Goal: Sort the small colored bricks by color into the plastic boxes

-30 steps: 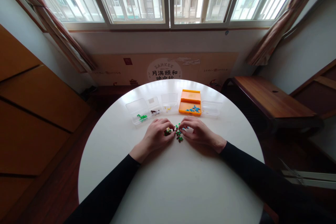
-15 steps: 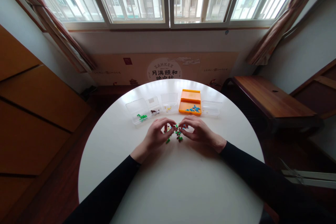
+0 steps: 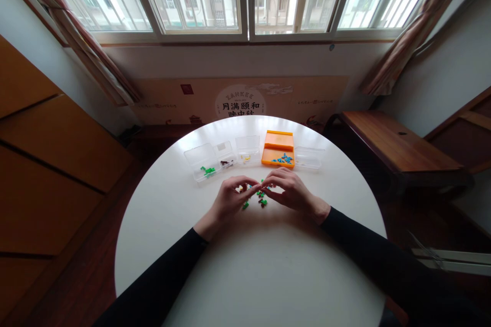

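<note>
My left hand (image 3: pixel 232 196) is over the table, thumb and fingers brought together in a pinch. Facing it, my right hand (image 3: pixel 292 191) is curled, and its fingertips meet those of the left. Whatever is between the fingertips is too small to make out. Beneath and between the hands lies a loose pile of small green, brown, blue and yellow pieces; a green piece (image 3: pixel 263 203) shows at its near side and another green piece (image 3: pixel 245 205) lies below my left fingers. Part of the pile is hidden by the hands.
Along the far side of the round white table (image 3: pixel 245 276) stand an orange open case (image 3: pixel 278 145) with blue pieces and several clear open boxes. One clear box (image 3: pixel 197 153) holds green pieces (image 3: pixel 208 171); others hold brown pieces (image 3: pixel 226 163) and yellow pieces (image 3: pixel 246 158).
My left hand's fingers have closed together and moved right, to meet my right fingertips. The right hand has barely shifted. The boxes and case stay in place.
</note>
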Tool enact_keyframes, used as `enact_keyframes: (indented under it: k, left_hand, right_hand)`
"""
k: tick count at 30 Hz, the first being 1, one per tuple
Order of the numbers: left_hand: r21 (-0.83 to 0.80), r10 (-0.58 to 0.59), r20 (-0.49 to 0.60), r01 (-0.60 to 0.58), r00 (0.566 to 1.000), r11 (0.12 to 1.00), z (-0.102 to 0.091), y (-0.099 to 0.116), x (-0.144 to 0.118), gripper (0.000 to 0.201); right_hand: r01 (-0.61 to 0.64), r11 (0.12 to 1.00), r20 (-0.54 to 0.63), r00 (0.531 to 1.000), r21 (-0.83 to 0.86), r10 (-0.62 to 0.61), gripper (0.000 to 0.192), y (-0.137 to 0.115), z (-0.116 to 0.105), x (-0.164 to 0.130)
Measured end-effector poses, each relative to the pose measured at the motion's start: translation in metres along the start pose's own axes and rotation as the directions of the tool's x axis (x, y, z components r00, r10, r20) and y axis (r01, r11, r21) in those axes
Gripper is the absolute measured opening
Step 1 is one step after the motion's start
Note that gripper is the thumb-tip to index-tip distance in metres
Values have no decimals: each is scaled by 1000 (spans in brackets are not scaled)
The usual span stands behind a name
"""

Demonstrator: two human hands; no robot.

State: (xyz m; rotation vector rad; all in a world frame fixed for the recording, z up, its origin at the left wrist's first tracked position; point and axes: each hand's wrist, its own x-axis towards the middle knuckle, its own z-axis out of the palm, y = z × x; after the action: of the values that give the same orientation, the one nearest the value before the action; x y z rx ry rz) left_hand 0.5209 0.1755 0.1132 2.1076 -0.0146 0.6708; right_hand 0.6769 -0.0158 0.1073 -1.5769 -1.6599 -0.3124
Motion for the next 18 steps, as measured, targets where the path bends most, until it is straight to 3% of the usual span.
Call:
enact_keyframes:
  k: [18]
  left_hand:
    - [16, 92, 21, -92, 996, 996, -1, 4, 0, 20]
  right_hand:
    - [-51, 997, -11, 999, 59, 52, 10, 2, 1, -2]
